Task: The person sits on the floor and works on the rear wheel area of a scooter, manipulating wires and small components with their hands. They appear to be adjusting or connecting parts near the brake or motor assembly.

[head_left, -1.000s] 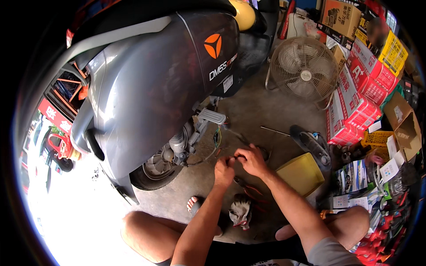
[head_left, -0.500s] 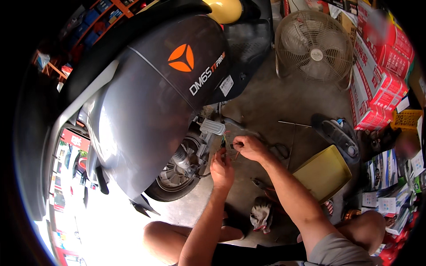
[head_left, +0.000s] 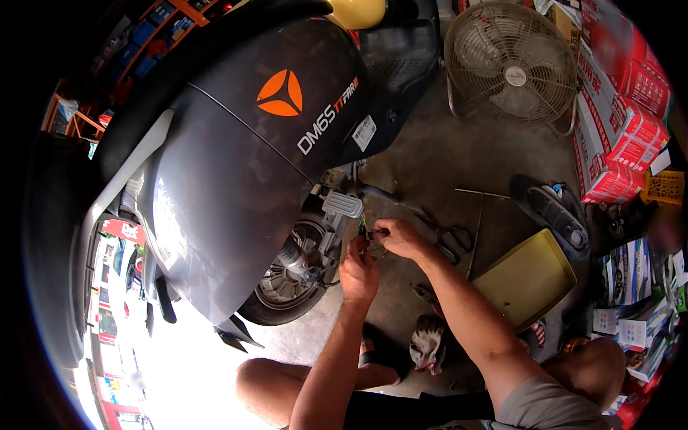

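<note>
Beside the rear wheel (head_left: 276, 283) of a dark grey scooter (head_left: 222, 158), my two hands meet below its silver footrest (head_left: 342, 204). My left hand (head_left: 358, 272) is closed, its fingertips pinching a small black connector (head_left: 363, 235). Thin coloured wires (head_left: 365, 218) rise from this connector. Just to the right, my right hand (head_left: 401, 238) is also closed, with thumb and finger pinched on a small dark piece (head_left: 377, 233). It is too small to name and almost touches the connector.
On the floor to the right lie scissors (head_left: 456, 244), a T-handled rod (head_left: 480, 194), a yellow tray (head_left: 530, 279) and a dark moulded part (head_left: 555, 215). Pliers (head_left: 424, 292) and a work glove (head_left: 428, 344) lie nearer me. A floor fan (head_left: 510, 75) stands beside red-and-white boxes (head_left: 613, 143).
My right hand's fingertips have come slightly closer to the black connector in my left hand. The view has shifted a little; more of the scissors now shows.
</note>
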The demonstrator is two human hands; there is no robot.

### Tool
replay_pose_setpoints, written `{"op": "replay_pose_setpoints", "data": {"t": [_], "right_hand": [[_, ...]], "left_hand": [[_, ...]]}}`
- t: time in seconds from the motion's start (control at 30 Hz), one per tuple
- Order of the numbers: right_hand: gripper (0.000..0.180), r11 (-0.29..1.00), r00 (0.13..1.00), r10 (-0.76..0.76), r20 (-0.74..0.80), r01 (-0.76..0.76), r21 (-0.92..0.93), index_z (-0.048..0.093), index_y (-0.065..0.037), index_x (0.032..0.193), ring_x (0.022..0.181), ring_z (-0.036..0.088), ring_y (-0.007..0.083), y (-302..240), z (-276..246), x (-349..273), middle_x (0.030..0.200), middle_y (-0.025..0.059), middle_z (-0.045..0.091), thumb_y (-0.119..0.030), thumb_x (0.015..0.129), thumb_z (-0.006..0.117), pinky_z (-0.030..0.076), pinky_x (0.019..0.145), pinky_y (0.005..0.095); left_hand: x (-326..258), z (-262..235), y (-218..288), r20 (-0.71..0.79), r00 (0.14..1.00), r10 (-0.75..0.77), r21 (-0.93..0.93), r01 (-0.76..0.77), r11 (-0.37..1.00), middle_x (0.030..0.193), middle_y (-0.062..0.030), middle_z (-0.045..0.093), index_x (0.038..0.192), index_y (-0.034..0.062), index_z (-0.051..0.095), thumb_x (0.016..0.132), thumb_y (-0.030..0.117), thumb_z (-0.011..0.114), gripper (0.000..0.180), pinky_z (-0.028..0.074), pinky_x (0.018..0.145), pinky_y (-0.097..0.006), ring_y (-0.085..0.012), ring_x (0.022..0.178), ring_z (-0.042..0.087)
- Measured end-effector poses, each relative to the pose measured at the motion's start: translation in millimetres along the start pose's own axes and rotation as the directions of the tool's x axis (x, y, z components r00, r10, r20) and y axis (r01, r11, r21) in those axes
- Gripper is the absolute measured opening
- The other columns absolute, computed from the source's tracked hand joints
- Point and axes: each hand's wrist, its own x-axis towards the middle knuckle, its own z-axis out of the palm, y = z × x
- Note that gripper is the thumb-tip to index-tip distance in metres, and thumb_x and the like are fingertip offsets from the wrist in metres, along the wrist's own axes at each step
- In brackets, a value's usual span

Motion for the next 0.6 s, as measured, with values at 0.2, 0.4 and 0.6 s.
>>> {"op": "replay_pose_setpoints", "data": {"t": [0.2, 0.4, 0.6], "right_hand": [[0.011, 1.0, 0.999, -0.02, -0.031, 0.02, 0.003, 0.066, -0.009, 0.087, 0.082, 0.066, 0.03, -5.3, 0.7, -1.8, 0.085, 0.0113, 0.068, -0.017, 0.079, 0.064, 0.051, 0.071, 0.0389], [0.012, 0.991, 0.995, -0.077, -0.067, 0.069, -0.112, 0.066, -0.008, 0.089, 0.08, 0.065, 0.0292, -12.2, -0.1, -1.4, 0.083, 0.0125, 0.067, -0.014, 0.079, 0.064, 0.05, 0.07, 0.038], [0.014, 0.976, 0.996, -0.077, -0.05, 0.065, -0.21, 0.067, -0.009, 0.09, 0.082, 0.066, 0.0303, -19.1, 0.6, -0.6, 0.086, 0.0132, 0.068, -0.016, 0.079, 0.064, 0.051, 0.071, 0.0389]], "left_hand": [[-0.2, 1.6, -3.2, -0.026, 1.0, 0.016, -0.012, -0.017, 1.0, 0.106, -0.0169, 0.067, 0.116, 0.0025, 0.053, 0.088, 0.005, 0.052, 0.029, 0.051, 0.083, -0.041, -0.0342, 0.096, 0.066], [-0.6, 1.8, 3.0, -0.006, 0.999, -0.053, -0.063, 0.052, 0.997, 0.104, -0.0169, 0.067, 0.112, 0.0027, 0.053, 0.088, 0.004, 0.052, 0.025, 0.053, 0.079, -0.04, -0.0334, 0.092, 0.067], [-0.1, 2.4, 1.5, -0.025, 1.0, 0.003, -0.022, -0.004, 1.0, 0.102, -0.016, 0.068, 0.113, 0.0001, 0.055, 0.088, 0.002, 0.051, 0.026, 0.054, 0.074, -0.035, -0.0263, 0.086, 0.069]]}}
